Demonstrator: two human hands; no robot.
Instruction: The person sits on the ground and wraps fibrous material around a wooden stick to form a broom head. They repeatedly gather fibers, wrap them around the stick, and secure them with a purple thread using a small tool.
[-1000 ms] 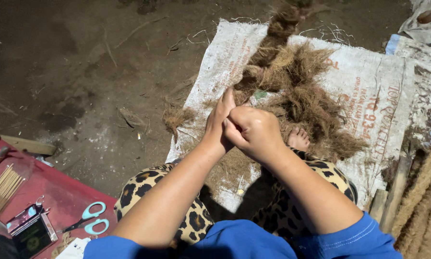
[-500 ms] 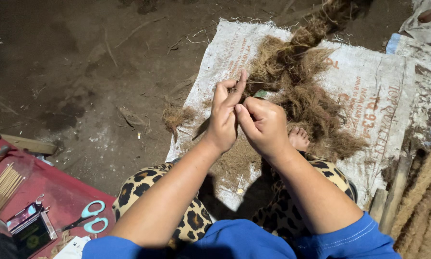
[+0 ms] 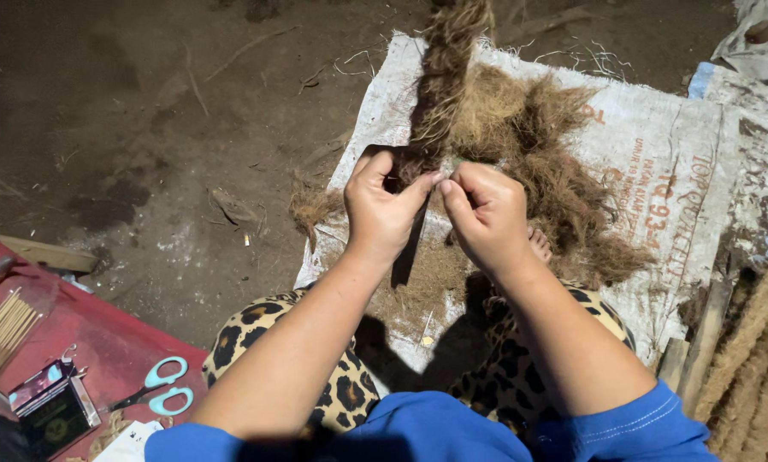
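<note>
Seated on the ground, legs in leopard-print cloth (image 3: 333, 376), blue sleeves at the bottom edge of the frame.

Fibre rope (image 3: 444, 77): a thick, shaggy brown twist of coir. Its long axis runs from the hands at centre frame straight up and slightly right, leaving the picture at the top edge. So the rope lies directly ahead of both hands, away from the body, with its near end right at the fingertips.

Left hand (image 3: 382, 214): centre frame, just left of the rope's near end. Fingers curled, thumb pressed toward the forefinger, closed in a pinch on the rope end. Wrist straight, forearm coming up from lower left.

Right hand (image 3: 487, 218): just right of the left, nearly touching it. Loosely fisted, thumb and forefinger pinched toward the same point. It appears to grip strands of the same fibre, though the exact hold is hidden behind the fingers. Forearm comes up from lower right.

Neither hand is nearer; they meet at the rope end, thumbs almost tip to tip.

Loose fibre pile (image 3: 564, 180): spread right of the rope and behind the right hand, on a white woven sack (image 3: 692, 145) laid flat on the dirt floor (image 3: 144, 128).

Lower left of frame: red mat (image 3: 102, 342) with pale-handled scissors (image 3: 157, 389) and a bundle of thin sticks (image 3: 3, 334). Well apart from the hands.

Right edge: finished ropes (image 3: 756, 359), lying steeply.
</note>
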